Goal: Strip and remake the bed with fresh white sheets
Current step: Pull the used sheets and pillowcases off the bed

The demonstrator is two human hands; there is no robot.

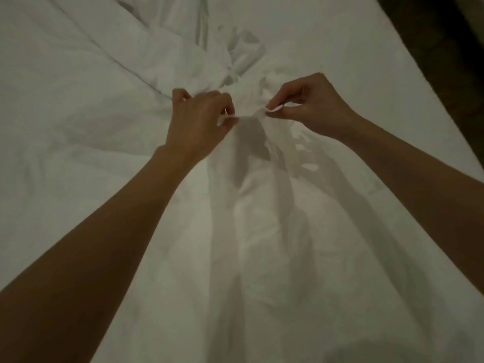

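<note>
A white sheet (262, 218) is lifted off the bed and hangs in long folds toward me. My left hand (199, 121) pinches its upper edge between thumb and fingers. My right hand (306, 104) pinches the same edge a short way to the right. A short strip of the edge (251, 115) stretches between the two hands. More white bedding (78, 87) lies rumpled on the bed to the left and behind the hands.
The white-covered mattress (353, 48) runs to the right, its edge slanting from top centre down to the right. Beyond that edge lies a dark floor (450, 35). The room is dim.
</note>
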